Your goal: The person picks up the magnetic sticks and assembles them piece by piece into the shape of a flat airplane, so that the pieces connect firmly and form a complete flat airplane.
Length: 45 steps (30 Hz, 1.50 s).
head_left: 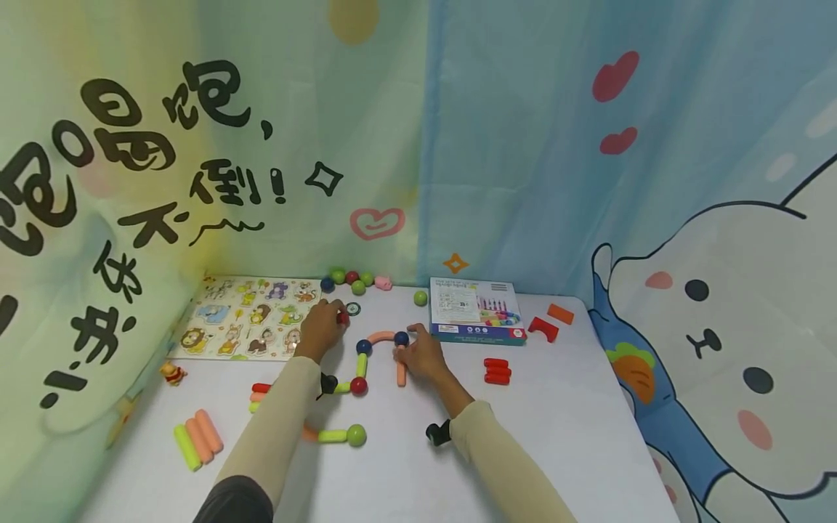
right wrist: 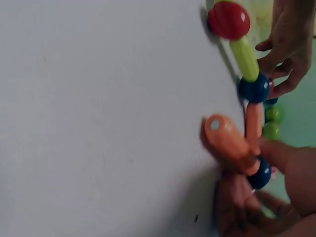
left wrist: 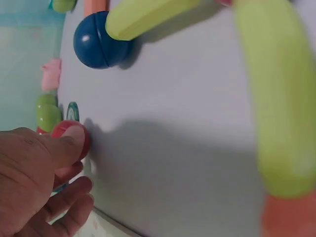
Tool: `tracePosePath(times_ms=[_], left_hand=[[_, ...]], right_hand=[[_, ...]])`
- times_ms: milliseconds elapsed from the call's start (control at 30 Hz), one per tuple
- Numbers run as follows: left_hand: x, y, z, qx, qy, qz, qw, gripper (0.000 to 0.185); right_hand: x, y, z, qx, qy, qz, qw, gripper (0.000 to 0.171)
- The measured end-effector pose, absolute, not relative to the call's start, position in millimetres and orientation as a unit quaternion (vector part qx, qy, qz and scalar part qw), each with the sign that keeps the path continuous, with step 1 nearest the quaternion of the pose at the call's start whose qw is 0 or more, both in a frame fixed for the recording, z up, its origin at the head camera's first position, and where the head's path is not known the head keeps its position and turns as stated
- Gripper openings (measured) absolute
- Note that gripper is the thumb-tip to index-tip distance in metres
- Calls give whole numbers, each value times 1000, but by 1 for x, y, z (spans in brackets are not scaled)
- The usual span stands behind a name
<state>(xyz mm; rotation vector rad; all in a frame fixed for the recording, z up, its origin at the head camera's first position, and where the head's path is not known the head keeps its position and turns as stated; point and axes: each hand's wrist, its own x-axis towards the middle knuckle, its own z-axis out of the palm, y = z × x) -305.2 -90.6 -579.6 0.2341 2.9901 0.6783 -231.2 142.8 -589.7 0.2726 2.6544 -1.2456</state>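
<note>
My left hand (head_left: 320, 330) pinches a red ball (left wrist: 86, 143) between thumb and fingers, just right of the animal picture board (head_left: 222, 354). My right hand (head_left: 423, 354) holds a straight orange magnetic stick (right wrist: 228, 139) near the end that meets a blue ball (right wrist: 260, 176). From that ball, a curved orange stick (head_left: 381, 335) leads left to another blue ball (head_left: 363, 346). A yellow-green stick (head_left: 362, 366) runs down from there to a red ball (head_left: 358, 386), with a further yellow-green stick on its left, partly hidden by the left arm.
Several loose balls (head_left: 358, 288) and a pink pig figure (head_left: 383, 282) lie at the back. Behind my right hand is a toy box (head_left: 476, 311). Red sticks (head_left: 497, 371) lie to the right, orange and green sticks (head_left: 199, 436) front left. A green ball (head_left: 356, 435) ends a nearer chain.
</note>
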Motion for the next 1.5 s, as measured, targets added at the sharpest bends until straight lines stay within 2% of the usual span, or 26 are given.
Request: tracePosePath(times_ms=[200, 333, 533, 700, 967, 1200, 1367, 1500], left_hand=[[-282, -98, -577, 53, 961, 268, 31, 35], [-252, -87, -578, 64, 947, 314, -12, 36], [-190, -45, -587, 109, 938, 315, -93, 39], [-156, -15, -600, 147, 944, 269, -117, 43], [-147, 11, -609, 116, 957, 229, -135, 51], [-148, 20, -612, 93, 963, 224, -116, 49], [-146, 12, -611, 96, 961, 228, -122, 50], [-143, -12, -602, 93, 952, 259, -135, 43]], right_hand=[[-218, 135, -587, 119, 914, -371, 110, 60], [-214, 134, -585, 119, 918, -359, 119, 54], [-217, 143, -586, 120, 906, -381, 138, 44], [-218, 149, -588, 115, 892, -413, 141, 36], [-216, 150, -586, 115, 877, -440, 154, 31], [-211, 150, -581, 116, 892, -408, 159, 30], [-207, 149, -580, 99, 901, -390, 163, 34], [-206, 149, -581, 102, 901, -388, 164, 34]])
